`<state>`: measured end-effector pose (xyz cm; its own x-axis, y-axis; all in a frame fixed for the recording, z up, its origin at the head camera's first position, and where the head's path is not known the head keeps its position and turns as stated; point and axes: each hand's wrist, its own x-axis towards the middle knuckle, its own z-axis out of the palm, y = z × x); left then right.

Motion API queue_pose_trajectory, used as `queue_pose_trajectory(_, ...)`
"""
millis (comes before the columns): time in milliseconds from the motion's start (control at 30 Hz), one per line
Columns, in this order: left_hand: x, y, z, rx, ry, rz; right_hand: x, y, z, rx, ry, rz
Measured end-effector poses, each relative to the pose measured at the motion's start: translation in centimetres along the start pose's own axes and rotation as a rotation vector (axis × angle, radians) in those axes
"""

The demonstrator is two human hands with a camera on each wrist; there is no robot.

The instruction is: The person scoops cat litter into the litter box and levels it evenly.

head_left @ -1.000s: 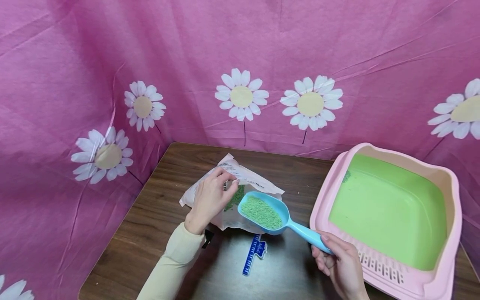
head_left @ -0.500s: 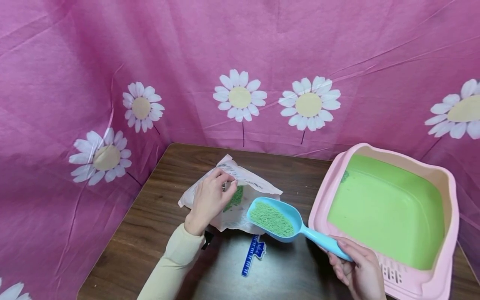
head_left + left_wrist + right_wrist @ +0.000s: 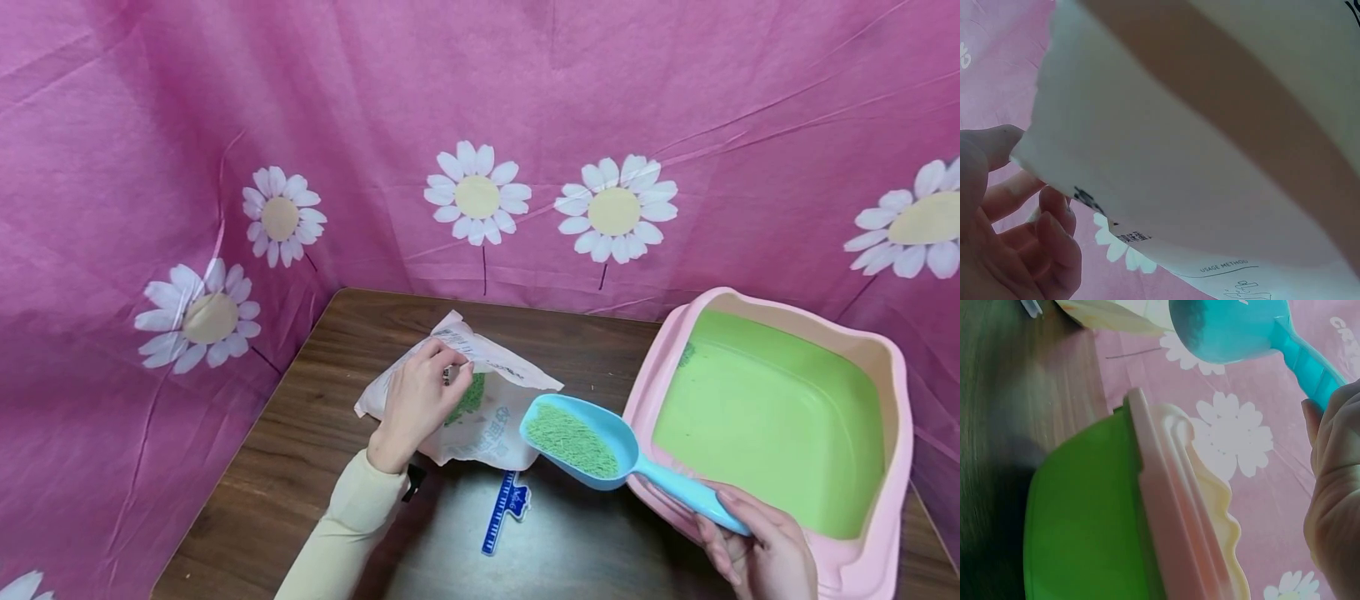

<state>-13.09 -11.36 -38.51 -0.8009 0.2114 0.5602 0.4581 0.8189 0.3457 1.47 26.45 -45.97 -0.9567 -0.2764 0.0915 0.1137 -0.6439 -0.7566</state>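
My left hand (image 3: 420, 400) pinches the torn edge of a pale pink paper bag (image 3: 1147, 156), with thumb and finger meeting at the edge in the left wrist view. The bag lies on the table with its mouth held open, and green pellets (image 3: 467, 398) show inside. My right hand (image 3: 768, 537) grips the handle of a light blue scoop (image 3: 686, 492). A heap of green pellets (image 3: 573, 442) fills the scoop's bowl, which hovers between the bag and a pink-rimmed litter box (image 3: 897, 417). In the right wrist view the scoop's underside (image 3: 1235, 334) is above the box.
The litter box has a green base (image 3: 772, 433) and stands at the table's right. A blue ruler-like strip (image 3: 498, 517) with a shaped tab lies in front of the bag. Pink cloth (image 3: 375, 100) with printed daisies hangs behind the brown wooden table (image 3: 277, 442).
My right hand has carried the loaded scoop rightward, away from the bag's mouth and over the litter box's near left edge. The left hand stays at the bag.
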Motion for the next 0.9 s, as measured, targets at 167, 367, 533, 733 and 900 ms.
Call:
queue_pose_trajectory(167,0.0,0.0,0.1,-0.001,-0.013,-0.012,-0.5,-0.8,-1.1,0.131,-0.124,0.017)
queue_pose_trajectory(367,0.0,0.0,0.1,-0.001,-0.014,-0.025,-1.1,-1.5,-2.6,0.252,-0.141,0.038)
queue_pose_trajectory(533,0.1,0.1,0.2,-0.001,-0.017,-0.037,-1.5,-1.6,-3.6,0.349,-0.161,-0.025)
queue_pose_trajectory(733,0.1,0.1,0.2,-0.007,-0.015,-0.036,-1.7,-1.9,-4.3,0.438,-0.167,-0.124)
queue_pose_trajectory(900,0.0,0.0,0.3,-0.009,-0.014,-0.038,-2.3,-2.5,-4.8,0.489,-0.06,-0.168)
